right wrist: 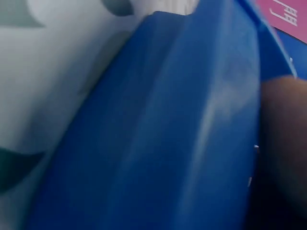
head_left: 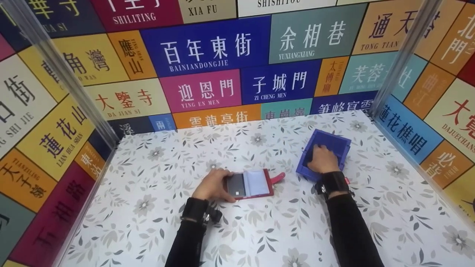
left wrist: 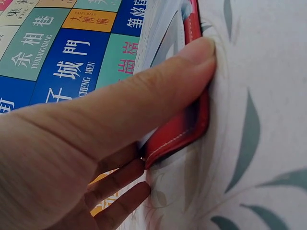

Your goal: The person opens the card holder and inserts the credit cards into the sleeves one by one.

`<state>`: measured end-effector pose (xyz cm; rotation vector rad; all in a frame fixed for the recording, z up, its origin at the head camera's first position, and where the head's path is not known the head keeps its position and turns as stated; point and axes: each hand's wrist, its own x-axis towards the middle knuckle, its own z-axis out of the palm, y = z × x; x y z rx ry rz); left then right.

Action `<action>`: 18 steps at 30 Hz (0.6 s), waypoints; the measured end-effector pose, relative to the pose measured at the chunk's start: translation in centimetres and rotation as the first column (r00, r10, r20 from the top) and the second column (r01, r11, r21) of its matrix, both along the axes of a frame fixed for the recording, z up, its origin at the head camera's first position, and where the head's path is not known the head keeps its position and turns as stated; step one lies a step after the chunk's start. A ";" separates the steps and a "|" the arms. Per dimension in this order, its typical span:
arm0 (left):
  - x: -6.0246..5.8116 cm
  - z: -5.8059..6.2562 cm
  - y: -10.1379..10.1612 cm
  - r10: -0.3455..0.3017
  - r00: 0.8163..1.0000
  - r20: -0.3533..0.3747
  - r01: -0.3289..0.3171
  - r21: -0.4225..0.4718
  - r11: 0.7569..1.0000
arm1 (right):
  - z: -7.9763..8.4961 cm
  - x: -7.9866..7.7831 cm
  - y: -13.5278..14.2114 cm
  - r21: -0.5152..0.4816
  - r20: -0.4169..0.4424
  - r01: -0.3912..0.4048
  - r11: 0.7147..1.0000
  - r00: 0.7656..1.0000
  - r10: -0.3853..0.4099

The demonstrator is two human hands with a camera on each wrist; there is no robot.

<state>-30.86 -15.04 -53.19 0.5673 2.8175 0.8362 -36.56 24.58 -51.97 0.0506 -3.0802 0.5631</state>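
Note:
A red card holder (head_left: 270,182) lies open on the table, with clear sleeves and a dark grey card (head_left: 236,184) at its left side; a pink strap (head_left: 278,178) sticks out to the right. My left hand (head_left: 212,185) grips its left end, thumb along the near edge and fingers at the far side. In the left wrist view the thumb (left wrist: 158,96) presses over the red stitched edge. My right hand (head_left: 323,159) reaches down into a blue plastic box (head_left: 343,142). The box's wall hides the fingertips, and whatever they touch inside cannot be seen.
A white tablecloth (head_left: 148,230) with grey flowers and leaves covers the table. Panels with coloured place-name signs (head_left: 206,48) stand at the back and both sides, with clear corner strips (head_left: 399,70) between them.

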 end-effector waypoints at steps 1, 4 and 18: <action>0.0 0.0 0.0 0.001 1.000 0.001 -0.001 0.002 1.000 | -0.3 0.0 0.0 0.012 0.029 -0.004 1.000 1.000 0.004; 0.0 -0.1 0.0 0.004 1.000 0.003 -0.004 0.003 1.000 | -0.8 -0.2 0.0 0.019 0.057 0.001 1.000 0.998 -0.002; -0.1 -0.1 0.0 0.019 1.000 0.025 -0.019 0.006 1.000 | 0.0 -0.1 -0.6 0.027 -0.074 0.012 1.000 0.997 -0.010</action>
